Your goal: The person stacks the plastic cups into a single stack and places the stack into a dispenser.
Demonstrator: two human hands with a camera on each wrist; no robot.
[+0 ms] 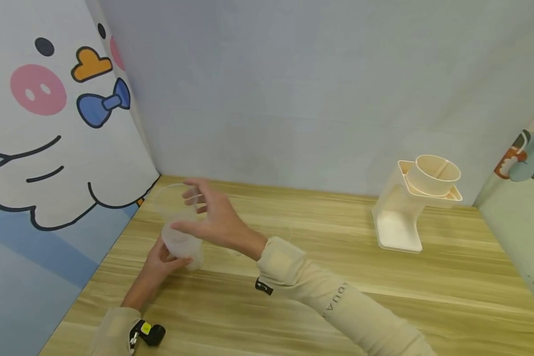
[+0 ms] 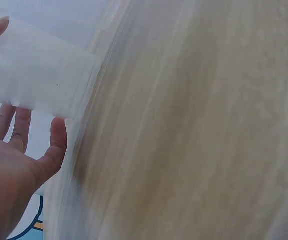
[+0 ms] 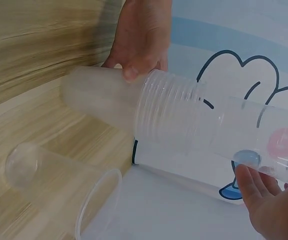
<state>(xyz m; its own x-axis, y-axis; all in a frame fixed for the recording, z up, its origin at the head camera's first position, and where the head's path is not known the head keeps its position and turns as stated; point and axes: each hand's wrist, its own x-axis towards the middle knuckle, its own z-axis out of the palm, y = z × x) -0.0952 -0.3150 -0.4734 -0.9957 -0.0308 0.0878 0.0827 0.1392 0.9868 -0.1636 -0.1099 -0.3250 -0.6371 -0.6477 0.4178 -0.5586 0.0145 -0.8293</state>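
A nested stack of clear plastic cups (image 1: pixel 191 252) stands upright on the table at the left. My left hand (image 1: pixel 157 262) grips it low down, thumb on one side and fingers on the other, as the left wrist view also shows. Over the stack's mouth is a single clear plastic cup (image 3: pixel 234 120), its lower end right at the ridged rims. My right hand (image 1: pixel 220 217) holds this cup near its top between thumb and curled fingers. Another clear cup (image 3: pixel 59 180) is on the table close by, partly behind my right wrist in the head view.
A cream plastic stand (image 1: pixel 397 217) with a round cup-shaped holder (image 1: pixel 431 175) on top is at the table's right rear. A grey wall (image 1: pixel 293 99) backs the wooden table (image 1: pixel 338 277). On the left rises a panel with a cartoon duck (image 1: pixel 71 163).
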